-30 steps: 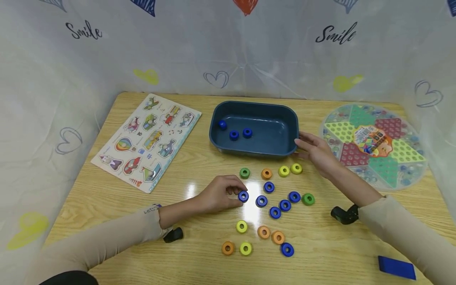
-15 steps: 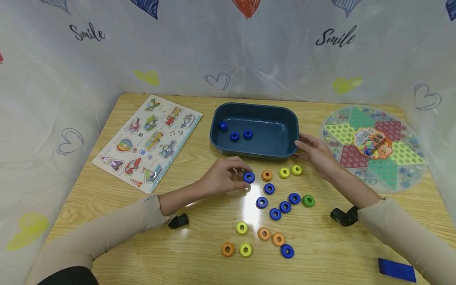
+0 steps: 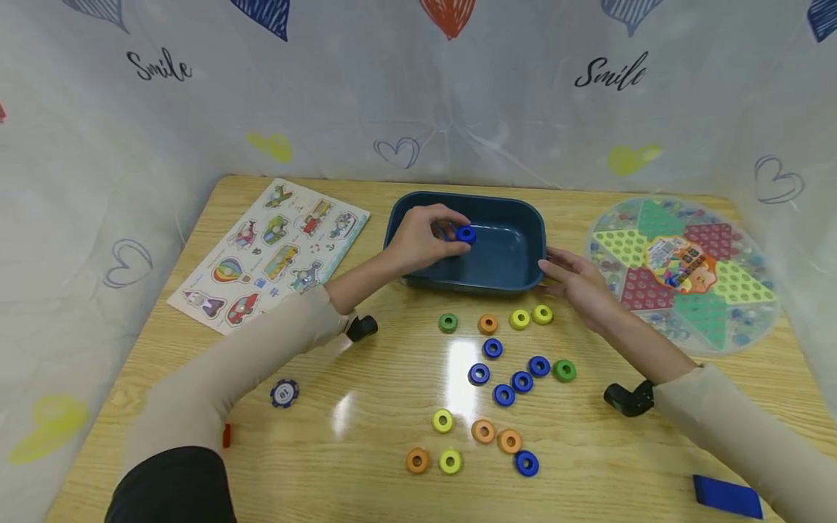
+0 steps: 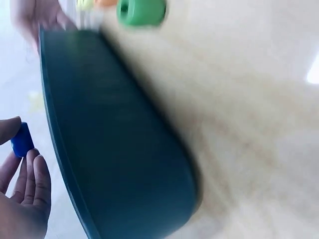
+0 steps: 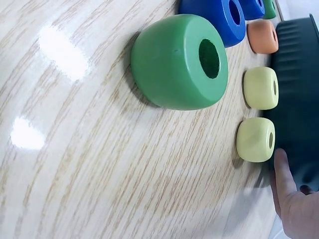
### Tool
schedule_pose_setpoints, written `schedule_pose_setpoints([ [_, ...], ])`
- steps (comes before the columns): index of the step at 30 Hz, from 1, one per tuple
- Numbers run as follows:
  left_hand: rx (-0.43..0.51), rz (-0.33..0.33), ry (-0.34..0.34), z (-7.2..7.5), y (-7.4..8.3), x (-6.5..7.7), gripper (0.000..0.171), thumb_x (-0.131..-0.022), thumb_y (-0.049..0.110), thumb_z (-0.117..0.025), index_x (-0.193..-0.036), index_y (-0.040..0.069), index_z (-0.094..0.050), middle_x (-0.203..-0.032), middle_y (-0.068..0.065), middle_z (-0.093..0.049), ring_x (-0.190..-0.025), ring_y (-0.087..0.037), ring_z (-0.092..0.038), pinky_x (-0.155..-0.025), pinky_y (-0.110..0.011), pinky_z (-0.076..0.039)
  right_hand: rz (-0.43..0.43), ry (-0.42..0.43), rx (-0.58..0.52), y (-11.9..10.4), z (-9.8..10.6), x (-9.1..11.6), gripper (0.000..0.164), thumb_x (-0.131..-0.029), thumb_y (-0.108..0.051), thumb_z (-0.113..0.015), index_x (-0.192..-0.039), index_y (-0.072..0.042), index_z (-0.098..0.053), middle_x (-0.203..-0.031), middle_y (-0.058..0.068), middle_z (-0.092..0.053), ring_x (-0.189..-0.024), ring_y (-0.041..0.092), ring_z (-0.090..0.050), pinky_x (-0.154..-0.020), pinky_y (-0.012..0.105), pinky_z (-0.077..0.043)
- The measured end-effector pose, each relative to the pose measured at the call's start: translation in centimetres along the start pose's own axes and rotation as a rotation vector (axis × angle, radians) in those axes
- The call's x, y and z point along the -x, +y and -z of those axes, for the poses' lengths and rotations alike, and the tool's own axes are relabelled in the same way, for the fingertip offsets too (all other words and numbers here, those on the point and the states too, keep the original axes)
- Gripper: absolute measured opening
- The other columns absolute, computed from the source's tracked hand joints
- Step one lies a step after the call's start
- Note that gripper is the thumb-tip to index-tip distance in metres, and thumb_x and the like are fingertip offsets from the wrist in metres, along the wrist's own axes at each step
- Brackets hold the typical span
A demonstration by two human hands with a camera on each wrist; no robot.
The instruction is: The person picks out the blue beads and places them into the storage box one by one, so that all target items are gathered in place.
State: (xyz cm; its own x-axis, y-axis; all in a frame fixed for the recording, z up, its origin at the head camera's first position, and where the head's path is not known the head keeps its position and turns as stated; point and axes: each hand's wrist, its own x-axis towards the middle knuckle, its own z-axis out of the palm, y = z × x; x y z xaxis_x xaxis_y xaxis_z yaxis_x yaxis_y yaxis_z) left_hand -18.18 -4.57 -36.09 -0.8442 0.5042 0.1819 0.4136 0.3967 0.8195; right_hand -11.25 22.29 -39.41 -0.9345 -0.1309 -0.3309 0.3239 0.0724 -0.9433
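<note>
My left hand (image 3: pixel 421 236) pinches a blue ring bead (image 3: pixel 466 234) between thumb and fingertips, above the left half of the dark teal bin (image 3: pixel 506 254). In the left wrist view the blue bead (image 4: pixel 22 141) shows edge-on beyond the bin's wall (image 4: pixel 109 139). The hand hides the beads lying in the bin. At the bin's right end, my right hand (image 3: pixel 578 283) touches the outer wall with fingers fairly straight. Below the bin lie loose beads: a green bead (image 3: pixel 447 323), an orange bead (image 3: pixel 487 324), two yellow beads (image 3: pixel 531 317) and several blue beads (image 3: pixel 503 395).
A picture puzzle board (image 3: pixel 268 247) lies left of the bin, and a round Chinese checkers board (image 3: pixel 683 269) lies right. A poker chip (image 3: pixel 284 393) sits near my left forearm. A blue block (image 3: pixel 728 496) lies at the lower right. A printed curtain (image 3: pixel 445 94) stands behind the table.
My left hand has lifted the blue bead from the table and carried it up and away, over the bin. The right hand stays at the bin's right end.
</note>
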Motion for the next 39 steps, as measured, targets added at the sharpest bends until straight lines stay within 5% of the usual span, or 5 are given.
schedule_pose_setpoints([
  [7, -0.038, 0.131, 0.043, 0.3, -1.2, -2.9, 0.032, -0.075, 0.016, -0.078, -0.105, 0.010, -0.068, -0.088, -0.001, -0.064, -0.077, -0.012, -0.058, -0.063, -0.025, -0.047, 0.002, -0.001, -0.008, 0.2, -0.2, -0.1, 0.060, -0.097, -0.025, -0.048, -0.145, 0.001, -0.023, -0.143, 0.021, -0.031, -0.118, 0.027, -0.047, -0.094, 0.040, -0.042],
  [20, 0.000, 0.075, 0.043, -0.3, -0.6, -2.3, 0.033, -0.076, 0.015, -0.077, -0.107, 0.006, -0.068, -0.102, -0.003, -0.063, -0.087, -0.017, -0.059, -0.072, -0.026, -0.047, 0.003, -0.004, -0.015, 0.0, 0.1, 0.0, 0.059, -0.098, -0.023, -0.047, -0.145, 0.002, -0.021, -0.143, 0.022, -0.030, -0.124, 0.034, -0.040, -0.095, 0.040, -0.041],
  [28, 0.099, 0.020, 0.035, -0.4, -0.3, 0.9, 0.029, -0.076, 0.013, -0.077, -0.104, 0.007, -0.069, -0.100, -0.005, -0.064, -0.083, -0.015, -0.058, -0.071, -0.028, -0.050, 0.006, -0.018, -0.024, -0.1, 0.0, -0.1, 0.059, -0.098, -0.022, -0.047, -0.145, 0.003, -0.021, -0.143, 0.023, -0.029, -0.124, 0.036, -0.039, -0.095, 0.042, -0.040],
  [39, 0.230, -0.073, -0.136, -3.4, 1.4, 7.6, 0.028, -0.074, 0.008, -0.079, -0.100, 0.006, -0.069, -0.096, -0.008, -0.063, -0.082, -0.025, -0.058, -0.069, -0.031, -0.052, 0.008, -0.010, 0.008, -0.2, 0.0, 0.2, 0.059, -0.098, -0.025, -0.047, -0.145, 0.001, -0.022, -0.142, 0.022, -0.031, -0.124, 0.035, -0.040, -0.096, 0.042, -0.040],
])
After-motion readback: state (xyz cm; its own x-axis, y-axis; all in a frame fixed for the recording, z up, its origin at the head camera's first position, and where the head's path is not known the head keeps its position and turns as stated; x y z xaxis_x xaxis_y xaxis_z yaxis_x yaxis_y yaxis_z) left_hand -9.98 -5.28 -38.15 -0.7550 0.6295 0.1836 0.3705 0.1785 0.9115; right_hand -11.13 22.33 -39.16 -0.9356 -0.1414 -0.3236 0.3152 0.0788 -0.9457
